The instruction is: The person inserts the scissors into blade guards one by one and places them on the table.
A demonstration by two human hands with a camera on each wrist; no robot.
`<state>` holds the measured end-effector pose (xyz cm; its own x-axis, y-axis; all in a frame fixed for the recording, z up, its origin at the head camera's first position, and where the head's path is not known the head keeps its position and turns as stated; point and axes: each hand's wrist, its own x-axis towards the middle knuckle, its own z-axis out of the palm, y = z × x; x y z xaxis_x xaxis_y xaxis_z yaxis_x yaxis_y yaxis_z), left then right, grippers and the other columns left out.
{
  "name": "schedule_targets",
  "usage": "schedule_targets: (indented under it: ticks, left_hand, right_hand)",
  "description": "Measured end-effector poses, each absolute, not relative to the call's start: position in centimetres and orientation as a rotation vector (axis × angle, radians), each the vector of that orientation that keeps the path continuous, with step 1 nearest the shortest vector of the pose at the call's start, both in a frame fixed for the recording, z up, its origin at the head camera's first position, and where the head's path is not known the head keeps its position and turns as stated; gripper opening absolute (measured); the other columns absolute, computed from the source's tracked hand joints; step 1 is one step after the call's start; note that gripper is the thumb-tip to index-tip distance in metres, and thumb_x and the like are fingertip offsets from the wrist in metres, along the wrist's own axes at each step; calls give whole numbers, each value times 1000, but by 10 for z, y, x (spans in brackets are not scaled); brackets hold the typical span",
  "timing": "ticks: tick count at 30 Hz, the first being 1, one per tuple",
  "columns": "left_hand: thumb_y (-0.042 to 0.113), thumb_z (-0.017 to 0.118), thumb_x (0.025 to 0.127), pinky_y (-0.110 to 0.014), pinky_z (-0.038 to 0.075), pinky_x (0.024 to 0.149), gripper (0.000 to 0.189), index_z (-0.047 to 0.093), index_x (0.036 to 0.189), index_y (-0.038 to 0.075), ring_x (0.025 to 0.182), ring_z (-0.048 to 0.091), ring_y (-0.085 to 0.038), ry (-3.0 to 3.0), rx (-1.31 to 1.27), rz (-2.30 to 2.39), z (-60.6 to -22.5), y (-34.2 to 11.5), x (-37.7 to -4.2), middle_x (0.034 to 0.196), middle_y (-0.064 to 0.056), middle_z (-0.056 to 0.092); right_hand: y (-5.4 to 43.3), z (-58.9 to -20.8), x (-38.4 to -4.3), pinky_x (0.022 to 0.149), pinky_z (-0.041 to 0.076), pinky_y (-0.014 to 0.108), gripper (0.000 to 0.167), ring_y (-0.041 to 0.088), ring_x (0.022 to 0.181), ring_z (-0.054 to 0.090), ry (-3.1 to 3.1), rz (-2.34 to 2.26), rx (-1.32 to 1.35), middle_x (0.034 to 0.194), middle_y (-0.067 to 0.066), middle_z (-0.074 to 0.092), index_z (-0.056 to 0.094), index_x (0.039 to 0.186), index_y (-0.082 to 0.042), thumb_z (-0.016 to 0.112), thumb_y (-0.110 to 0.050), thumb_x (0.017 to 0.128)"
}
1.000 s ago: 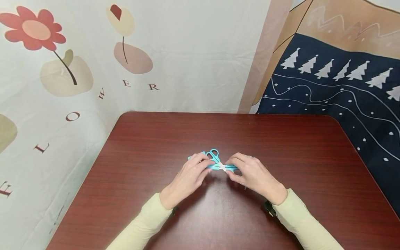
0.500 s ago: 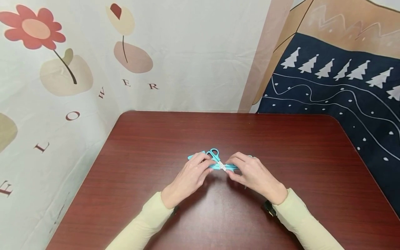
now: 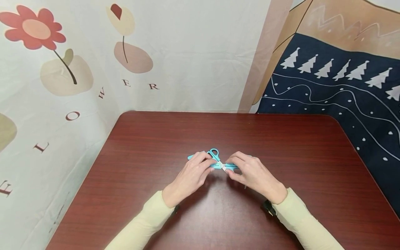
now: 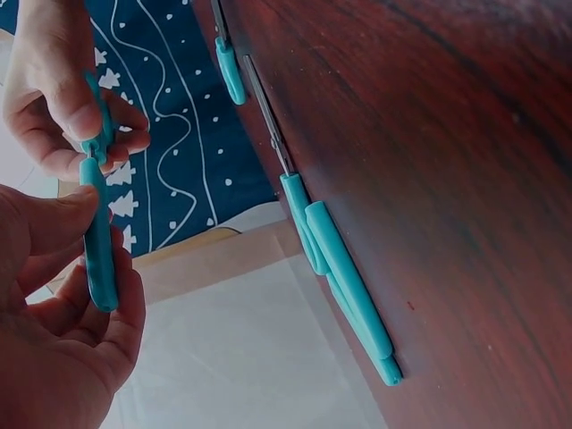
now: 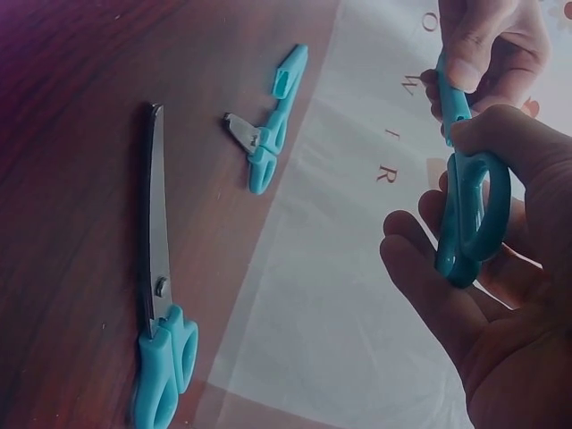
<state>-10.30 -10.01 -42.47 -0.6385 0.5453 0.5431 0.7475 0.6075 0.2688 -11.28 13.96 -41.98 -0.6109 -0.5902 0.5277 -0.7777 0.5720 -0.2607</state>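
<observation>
My left hand [image 3: 188, 175] pinches a teal blade cover [image 4: 100, 250] between thumb and fingers. The handles of a pair of scissors [image 5: 454, 219] are gripped by my right hand [image 3: 254, 174]. In both wrist views the cover and the handles line up end to end, with the blades hidden inside the cover. Hands and scissors are over the middle of the table. Below them, in the right wrist view, lie long-bladed scissors [image 5: 157, 223] with teal handles. Smaller scissors [image 5: 262, 147] lie farther off with their blades bare, beside another teal cover [image 5: 289, 76].
The dark red table [image 3: 156, 135] has rounded back corners. Behind it hang a pale cloth [image 3: 193, 52] with flowers and letters and a navy cloth [image 3: 328, 80] with white trees. The forearms come in from the front edge.
My left hand has shifted slightly right with the cover, towards my right hand. My right hand and the scissors on the table look the same.
</observation>
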Motion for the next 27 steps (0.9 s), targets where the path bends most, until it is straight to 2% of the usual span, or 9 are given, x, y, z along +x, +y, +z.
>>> schedule_targets:
  ticks: [27]
  left_hand:
    - [9, 72, 90, -25, 47, 79, 18, 72, 108, 9, 91, 55, -17, -2424, -1035, -648, -425, -96, -104, 101, -1, 59]
  right_hand:
    - [137, -419, -113, 61, 52, 14, 24, 2, 68, 61, -2418, 667, 1100, 93, -4, 66, 70, 97, -11, 84, -17, 78]
